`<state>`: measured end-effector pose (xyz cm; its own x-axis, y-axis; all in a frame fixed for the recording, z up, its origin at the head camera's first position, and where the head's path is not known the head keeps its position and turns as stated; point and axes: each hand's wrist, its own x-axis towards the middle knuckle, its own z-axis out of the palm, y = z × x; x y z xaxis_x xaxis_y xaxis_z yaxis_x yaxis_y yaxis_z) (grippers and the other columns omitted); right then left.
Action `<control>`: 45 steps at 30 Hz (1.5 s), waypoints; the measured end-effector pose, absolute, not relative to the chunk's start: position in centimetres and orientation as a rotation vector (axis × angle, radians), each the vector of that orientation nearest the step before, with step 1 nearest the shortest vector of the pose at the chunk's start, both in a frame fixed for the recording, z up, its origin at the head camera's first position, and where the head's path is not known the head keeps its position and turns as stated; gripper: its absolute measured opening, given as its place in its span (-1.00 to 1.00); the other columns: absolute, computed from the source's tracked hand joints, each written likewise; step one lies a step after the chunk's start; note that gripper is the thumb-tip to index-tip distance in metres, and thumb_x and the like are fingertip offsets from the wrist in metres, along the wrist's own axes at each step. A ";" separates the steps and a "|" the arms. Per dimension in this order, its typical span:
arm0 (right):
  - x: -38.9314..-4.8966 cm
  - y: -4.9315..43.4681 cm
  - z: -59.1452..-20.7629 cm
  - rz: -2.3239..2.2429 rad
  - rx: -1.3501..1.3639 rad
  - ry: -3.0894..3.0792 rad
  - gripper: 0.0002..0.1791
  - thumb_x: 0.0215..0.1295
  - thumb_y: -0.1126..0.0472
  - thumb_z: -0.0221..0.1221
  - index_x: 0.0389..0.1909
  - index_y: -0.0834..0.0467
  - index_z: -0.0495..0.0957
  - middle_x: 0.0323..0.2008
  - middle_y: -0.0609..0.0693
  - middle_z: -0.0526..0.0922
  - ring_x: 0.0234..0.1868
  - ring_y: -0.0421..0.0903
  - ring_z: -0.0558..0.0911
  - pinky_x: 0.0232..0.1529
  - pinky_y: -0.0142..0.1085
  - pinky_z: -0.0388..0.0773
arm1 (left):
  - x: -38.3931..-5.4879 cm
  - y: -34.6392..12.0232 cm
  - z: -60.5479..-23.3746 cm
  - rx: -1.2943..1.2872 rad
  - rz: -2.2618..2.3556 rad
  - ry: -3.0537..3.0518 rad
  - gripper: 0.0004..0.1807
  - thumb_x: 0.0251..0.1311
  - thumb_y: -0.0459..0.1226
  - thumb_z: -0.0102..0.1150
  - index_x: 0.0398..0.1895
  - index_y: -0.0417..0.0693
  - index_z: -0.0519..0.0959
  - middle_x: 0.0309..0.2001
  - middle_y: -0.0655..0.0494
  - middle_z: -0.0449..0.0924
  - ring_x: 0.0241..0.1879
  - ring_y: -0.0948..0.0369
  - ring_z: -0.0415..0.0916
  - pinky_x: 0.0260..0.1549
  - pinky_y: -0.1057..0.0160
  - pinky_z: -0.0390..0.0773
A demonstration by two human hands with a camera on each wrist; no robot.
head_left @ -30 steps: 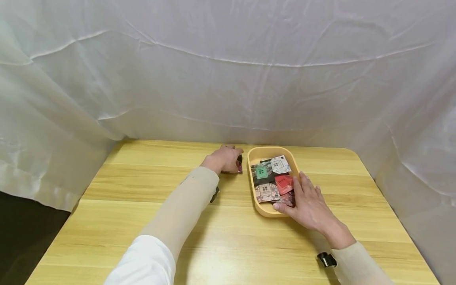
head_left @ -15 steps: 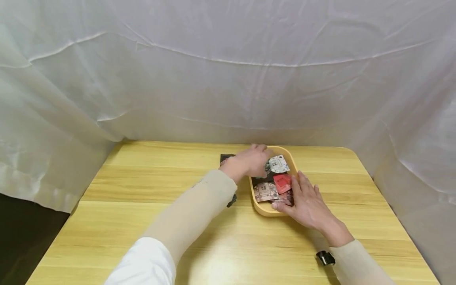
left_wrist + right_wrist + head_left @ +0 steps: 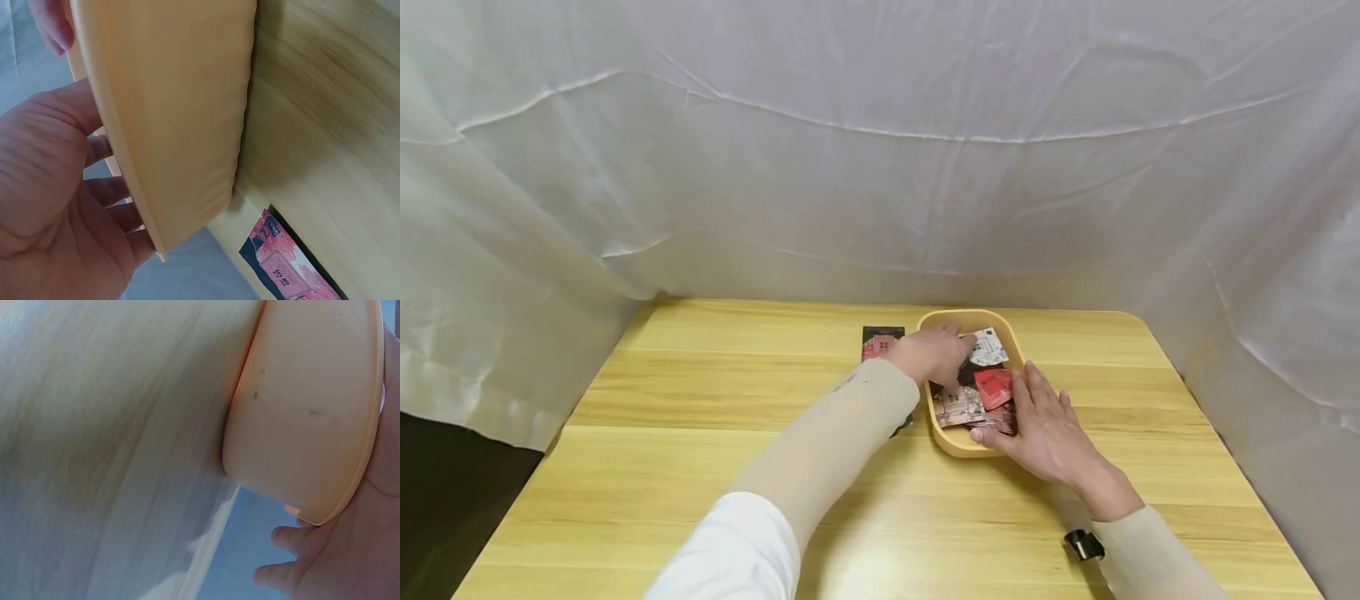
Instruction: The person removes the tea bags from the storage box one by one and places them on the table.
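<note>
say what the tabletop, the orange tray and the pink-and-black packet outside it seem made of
Orange tray: probably plastic, matte, judging by its smooth, even-coloured wall. Tabletop: wood or wood-look laminate, slightly glossy, from its grain and glare. Pink-and-black packet: paper or film, finish unclear; it looks thin and printed.

You are at a makeshift booth: pale, creased, slightly shiny sheeting (image 3: 820, 192) hangs behind and along both sides of your wood-grain table (image 3: 662, 408), screening it off. A dark area (image 3: 460, 508) shows below the sheeting's left edge. You cannot tell what kind of room surrounds it.
</note>
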<state>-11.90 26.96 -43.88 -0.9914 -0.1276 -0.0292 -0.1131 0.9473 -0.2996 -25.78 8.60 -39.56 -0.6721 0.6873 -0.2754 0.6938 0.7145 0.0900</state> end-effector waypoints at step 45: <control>-12.1 27.9 -44.0 -0.481 -0.197 3.053 0.36 0.29 -0.59 0.12 0.68 0.35 -0.15 0.65 0.48 -0.18 0.62 0.47 0.02 0.46 0.57 -0.10 | -25.1 10.7 -39.4 1.168 -0.008 2.892 -0.09 0.23 0.10 0.46 0.58 0.22 0.21 0.49 -0.02 0.21 0.40 0.02 0.28 0.27 0.07 0.59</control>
